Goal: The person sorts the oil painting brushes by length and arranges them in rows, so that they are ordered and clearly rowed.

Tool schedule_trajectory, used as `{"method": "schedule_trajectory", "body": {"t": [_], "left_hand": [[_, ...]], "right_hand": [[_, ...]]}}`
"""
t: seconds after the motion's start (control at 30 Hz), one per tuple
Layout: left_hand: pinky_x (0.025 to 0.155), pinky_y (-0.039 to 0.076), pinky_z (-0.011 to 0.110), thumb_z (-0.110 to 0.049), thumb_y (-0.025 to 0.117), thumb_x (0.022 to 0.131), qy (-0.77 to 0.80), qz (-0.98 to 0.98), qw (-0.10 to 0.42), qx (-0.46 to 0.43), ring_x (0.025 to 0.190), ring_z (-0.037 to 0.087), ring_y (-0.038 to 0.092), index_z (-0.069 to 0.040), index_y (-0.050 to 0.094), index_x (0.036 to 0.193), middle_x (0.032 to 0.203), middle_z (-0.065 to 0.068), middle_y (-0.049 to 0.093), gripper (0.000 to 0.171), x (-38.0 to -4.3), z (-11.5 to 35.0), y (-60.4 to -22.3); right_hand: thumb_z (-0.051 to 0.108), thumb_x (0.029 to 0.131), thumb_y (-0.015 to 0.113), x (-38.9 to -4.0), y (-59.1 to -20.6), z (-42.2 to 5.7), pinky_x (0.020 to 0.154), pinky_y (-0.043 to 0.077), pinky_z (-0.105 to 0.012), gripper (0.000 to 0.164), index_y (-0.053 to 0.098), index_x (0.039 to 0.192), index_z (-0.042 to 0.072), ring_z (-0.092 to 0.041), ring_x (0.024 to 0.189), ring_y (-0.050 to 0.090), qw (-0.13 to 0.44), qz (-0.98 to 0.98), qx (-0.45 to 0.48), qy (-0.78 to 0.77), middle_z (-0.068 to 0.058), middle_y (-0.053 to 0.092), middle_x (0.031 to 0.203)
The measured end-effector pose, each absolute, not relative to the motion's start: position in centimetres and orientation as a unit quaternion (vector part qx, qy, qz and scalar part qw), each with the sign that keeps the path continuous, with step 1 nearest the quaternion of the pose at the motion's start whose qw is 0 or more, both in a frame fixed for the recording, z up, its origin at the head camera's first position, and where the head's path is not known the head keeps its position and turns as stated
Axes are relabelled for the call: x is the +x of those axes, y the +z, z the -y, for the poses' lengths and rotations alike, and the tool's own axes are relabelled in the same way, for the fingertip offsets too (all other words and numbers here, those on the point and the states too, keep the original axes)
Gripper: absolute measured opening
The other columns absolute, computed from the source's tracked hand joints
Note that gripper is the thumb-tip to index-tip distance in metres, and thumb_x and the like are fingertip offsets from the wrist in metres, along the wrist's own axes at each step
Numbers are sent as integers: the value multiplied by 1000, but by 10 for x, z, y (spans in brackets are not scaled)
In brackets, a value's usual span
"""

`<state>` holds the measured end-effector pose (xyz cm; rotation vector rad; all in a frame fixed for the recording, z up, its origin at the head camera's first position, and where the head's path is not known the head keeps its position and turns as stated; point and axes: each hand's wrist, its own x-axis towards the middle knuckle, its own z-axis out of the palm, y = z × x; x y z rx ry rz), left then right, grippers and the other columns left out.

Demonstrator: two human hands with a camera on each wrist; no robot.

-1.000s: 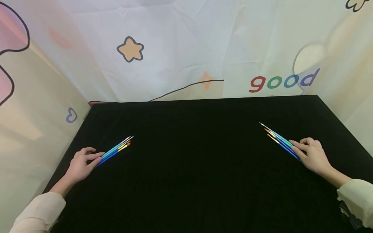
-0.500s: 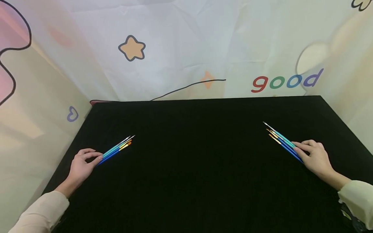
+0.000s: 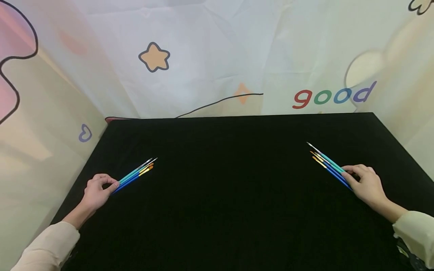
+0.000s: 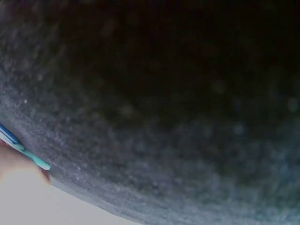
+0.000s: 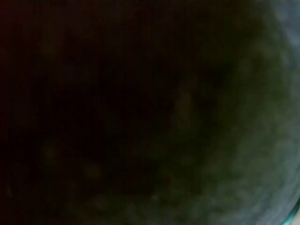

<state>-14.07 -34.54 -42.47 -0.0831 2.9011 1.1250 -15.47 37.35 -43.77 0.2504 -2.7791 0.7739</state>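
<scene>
Nearest, two pale sleeves [image 3: 47, 242] run in from the near corners of the black table [image 3: 217, 195]. Toward its left edge, the left hand [image 3: 96, 191] pinches one bundle, the left brushes [image 3: 136, 174], between thumb and fingertips, by the handles; toward the right edge, the right hand [image 3: 367, 184] grips the right brushes [image 3: 329, 165] much the same way. Whether either bundle touches the cloth-like surface, I cannot tell. The slim handles, turquoise and blue, look light, stiff and smooth, so a loose pinch would probably let one slide or roll out of line (the turquoise end in the left wrist view already sits apart from the blue one). The mid-handle seems the best place to take hold, keeping fingers off the bristles, which are likely soft and easily bent. No brand can be read on any handle at this size. Beyond the far edge, the printed backdrop [image 3: 210, 45] carries the multicoloured word "good" [image 3: 335, 97], toward the far right corner.
</scene>
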Motion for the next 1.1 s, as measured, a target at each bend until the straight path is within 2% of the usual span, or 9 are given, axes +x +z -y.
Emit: {"method": "schedule_trajectory", "body": {"t": [0.17, 0.5, 0.77, 0.87, 1.0, 1.1], "left_hand": [[84, 25, 61, -23, 50, 94, 369, -929, 19, -20, 111, 44, 24, 10, 59, 96, 118, 26, 35, 35, -141, 345, -420], [87, 27, 63, -27, 48, 95, 368, -930, -2, -25, 114, 46, 28, 12, 58, 96, 121, 28, 36, 40, -144, 341, -409], [85, 30, 61, -28, 48, 95, 376, -926, -22, -29, 113, 45, 29, 12, 58, 98, 121, 27, 36, 42, -148, 334, -398], [81, 38, 50, -28, 48, 95, 381, -923, -28, -37, 104, 38, 37, 12, 58, 100, 115, 22, 40, 41, -149, 331, -394], [66, 46, 26, -28, 48, 95, 389, -920, -28, -42, 85, 24, 45, 9, 57, 104, 104, 14, 45, 39, -151, 327, -388], [60, 47, 22, -29, 49, 94, 409, -911, -15, -39, 74, 19, 49, 9, 55, 106, 93, 11, 50, 40, -152, 325, -386]], "right_hand": [[12, 91, 55, -155, -438, -372, 63, 27, -35, 17, 60, 97, -3, -28, 83, 40, 133, 954, 67, 260, -16, 54, 87], [19, 91, 56, -151, -430, -375, 56, 30, -26, 21, 63, 94, -1, -4, 62, 40, 141, 956, 25, 256, -9, 54, 80], [22, 93, 52, -151, -419, -370, 54, 32, -25, 26, 62, 97, -1, -10, 63, 42, 117, 954, -5, 275, -10, 54, 80], [25, 94, 50, -151, -414, -368, 54, 34, -25, 30, 61, 99, -2, -10, 64, 44, 99, 952, -27, 289, -13, 58, 82], [29, 94, 49, -151, -406, -366, 53, 37, -24, 34, 61, 103, -2, -6, 66, 47, 82, 946, -41, 311, -15, 62, 87], [29, 94, 49, -151, -400, -365, 53, 40, -24, 35, 60, 104, -3, -2, 66, 50, 67, 938, -46, 337, -9, 64, 84]]}}
